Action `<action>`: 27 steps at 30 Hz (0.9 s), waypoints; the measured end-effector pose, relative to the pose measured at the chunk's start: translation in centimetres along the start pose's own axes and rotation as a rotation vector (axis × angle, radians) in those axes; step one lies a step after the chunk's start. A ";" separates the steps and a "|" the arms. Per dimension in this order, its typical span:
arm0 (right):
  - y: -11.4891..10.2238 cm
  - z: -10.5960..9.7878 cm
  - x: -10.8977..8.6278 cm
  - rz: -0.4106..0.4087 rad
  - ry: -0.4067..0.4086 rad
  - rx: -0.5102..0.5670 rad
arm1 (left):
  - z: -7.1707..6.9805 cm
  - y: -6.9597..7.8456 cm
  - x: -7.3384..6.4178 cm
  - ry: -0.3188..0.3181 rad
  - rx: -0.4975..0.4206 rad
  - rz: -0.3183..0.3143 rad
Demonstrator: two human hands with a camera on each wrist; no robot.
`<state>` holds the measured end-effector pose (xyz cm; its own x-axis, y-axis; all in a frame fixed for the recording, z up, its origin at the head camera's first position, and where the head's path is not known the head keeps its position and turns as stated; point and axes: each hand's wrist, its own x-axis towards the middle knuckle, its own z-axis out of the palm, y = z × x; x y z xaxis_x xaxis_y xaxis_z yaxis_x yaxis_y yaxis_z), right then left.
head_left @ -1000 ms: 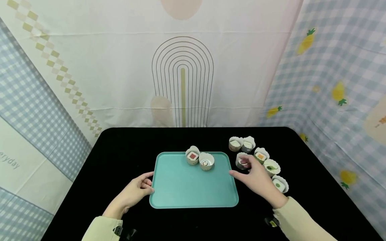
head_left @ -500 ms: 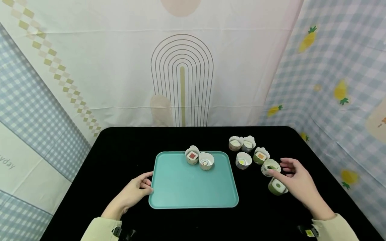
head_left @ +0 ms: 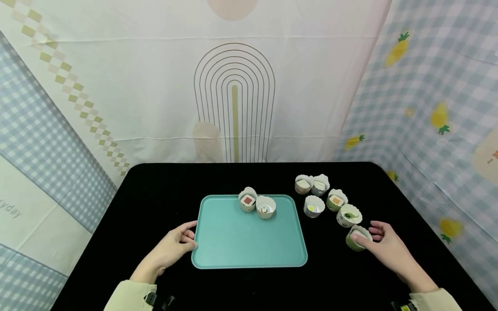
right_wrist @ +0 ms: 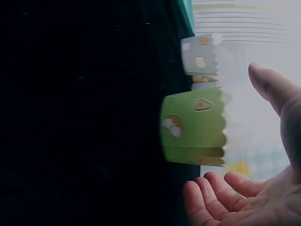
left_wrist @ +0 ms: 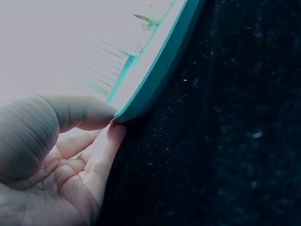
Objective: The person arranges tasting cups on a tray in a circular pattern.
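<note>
At the left edge of a turquoise tray [head_left: 249, 246], my left hand [head_left: 171, 249] pinches the rim between thumb and finger, as the left wrist view shows close up. My right hand [head_left: 393, 255] reaches over a green paper cupcake cup [right_wrist: 193, 127] at the right, thumb on its near side and fingers beyond. In the right wrist view the fingers and thumb are spread, with a gap to the cup. On the tray's far edge stand a cup with a red-topped square piece [head_left: 247, 200] and another cup [head_left: 266, 208] with a small figure.
Several more paper cups stand right of the tray: one with a yellow piece [head_left: 313, 207], one with an orange-topped square [head_left: 336, 201], one with a green leaf shape [head_left: 349, 216]. Two cups with white pieces, a left one [head_left: 303, 185] and a right one [head_left: 320, 185], stand at the back.
My right hand has moved from the cup with the yellow piece rightward past the leaf cup, then nearer to me, over the green cup. My left hand stays at the tray.
</note>
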<state>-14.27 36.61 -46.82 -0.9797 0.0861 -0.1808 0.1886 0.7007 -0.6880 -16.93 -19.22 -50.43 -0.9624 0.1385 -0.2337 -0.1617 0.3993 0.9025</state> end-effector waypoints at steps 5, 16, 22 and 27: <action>0.5 0.8 0.2 -0.002 0.005 0.025 | 0.1 0.0 0.1 0.002 0.004 -0.002; 0.2 1.3 -0.2 0.034 -0.065 0.054 | 0.0 0.0 0.0 -0.014 0.020 -0.007; 0.3 1.4 -0.1 0.037 -0.077 0.046 | -0.1 0.1 -0.1 -0.015 0.014 -0.015; 0.7 1.6 0.1 0.025 -0.077 0.036 | -0.1 0.0 0.0 -0.019 0.007 -0.013</action>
<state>-14.10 35.97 -48.38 -0.9668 0.0473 -0.2512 0.2166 0.6733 -0.7069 -16.98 -19.34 -50.43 -0.9557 0.1505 -0.2528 -0.1730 0.4075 0.8966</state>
